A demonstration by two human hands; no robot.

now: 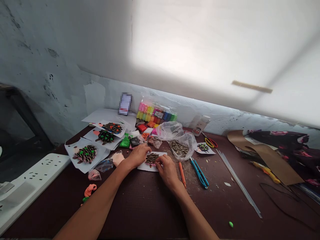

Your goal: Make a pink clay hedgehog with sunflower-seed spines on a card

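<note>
A small white card (154, 169) lies on the table between my hands, bearing rows of dark striped seeds (152, 158) over a pink strip. At the card's upper left, my left hand (139, 155) is closed, its bent fingers holding the card's edge. My right hand (167, 169) is closed in a pinch at the right end of the seed rows; whatever sits between thumb and finger is hidden. Just beyond it, a clear plastic bag (191, 142) holds many more striped seeds (178, 148).
Seed-covered hedgehog cards (86, 154) lie at left near a white power strip (32, 181). Colored clay packs (157, 113) stand against the wall. An orange pen-like tool (182, 174), a blue cutter (199, 173), scissors (211, 142), clear sticks (238, 183) and a yellow glue gun (266, 171) lie rightward.
</note>
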